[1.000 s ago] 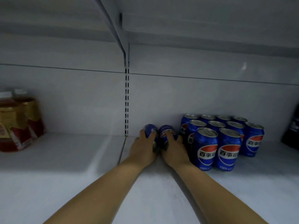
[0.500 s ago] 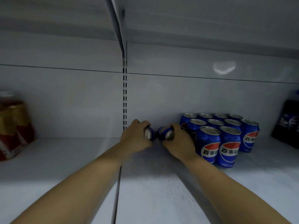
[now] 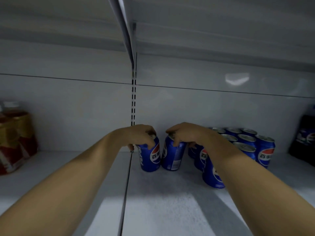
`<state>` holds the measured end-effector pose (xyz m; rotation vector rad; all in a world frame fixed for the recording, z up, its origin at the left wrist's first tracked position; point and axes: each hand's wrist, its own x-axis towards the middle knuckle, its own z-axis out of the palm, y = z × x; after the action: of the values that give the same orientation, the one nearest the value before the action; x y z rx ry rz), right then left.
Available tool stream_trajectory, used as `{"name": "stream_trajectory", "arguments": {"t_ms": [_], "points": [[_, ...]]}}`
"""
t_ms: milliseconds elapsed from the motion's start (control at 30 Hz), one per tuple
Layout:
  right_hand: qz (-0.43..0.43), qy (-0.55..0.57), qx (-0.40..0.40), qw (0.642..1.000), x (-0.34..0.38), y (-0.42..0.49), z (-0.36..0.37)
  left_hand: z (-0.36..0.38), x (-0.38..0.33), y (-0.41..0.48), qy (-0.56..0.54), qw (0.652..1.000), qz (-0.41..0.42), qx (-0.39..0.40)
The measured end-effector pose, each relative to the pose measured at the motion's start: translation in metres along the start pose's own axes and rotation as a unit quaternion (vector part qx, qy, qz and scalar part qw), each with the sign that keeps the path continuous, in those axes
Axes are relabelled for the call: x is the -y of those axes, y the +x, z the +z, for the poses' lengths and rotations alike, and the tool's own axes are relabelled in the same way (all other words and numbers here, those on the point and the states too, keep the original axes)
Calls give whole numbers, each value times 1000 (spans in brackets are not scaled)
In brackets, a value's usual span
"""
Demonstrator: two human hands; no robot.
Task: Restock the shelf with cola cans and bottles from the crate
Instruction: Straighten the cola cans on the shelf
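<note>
Two blue cola cans stand upright side by side on the white shelf [image 3: 170, 210], just right of the shelf seam. My left hand [image 3: 138, 136] grips the left can [image 3: 150, 159] from above, fingers curled round its top rim. My right hand [image 3: 184, 133] grips the right can [image 3: 173, 159] the same way. To their right stands a block of several matching blue cans [image 3: 247, 147], partly hidden behind my right forearm. The crate is out of view.
Red and gold drink packs [image 3: 15, 140] sit at the far left of the shelf. A dark cola bottle [image 3: 305, 138] stands at the far right edge. A slotted upright [image 3: 133, 103] runs up the back wall, and another shelf hangs close overhead.
Both cans were tipped on their sides in my hands; now they stand upright on the shelf. My hands have shifted to grip them from the top.
</note>
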<state>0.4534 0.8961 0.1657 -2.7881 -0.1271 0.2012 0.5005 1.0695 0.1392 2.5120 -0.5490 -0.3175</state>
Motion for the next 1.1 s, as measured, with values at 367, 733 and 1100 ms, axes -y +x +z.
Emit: {"name": "stream_trajectory", "arguments": {"t_ms": [367,733,1100], "points": [[-62,354,-187,914,-30,20,64,46,19,17,-92,970,92,-204],[-76,444,-182,874,-41,9,87,83,42,-11,-213,918,181,-280],[-44,349,-285,892,-35,17,118,107,46,-3,-135,938,35,-318]]}}
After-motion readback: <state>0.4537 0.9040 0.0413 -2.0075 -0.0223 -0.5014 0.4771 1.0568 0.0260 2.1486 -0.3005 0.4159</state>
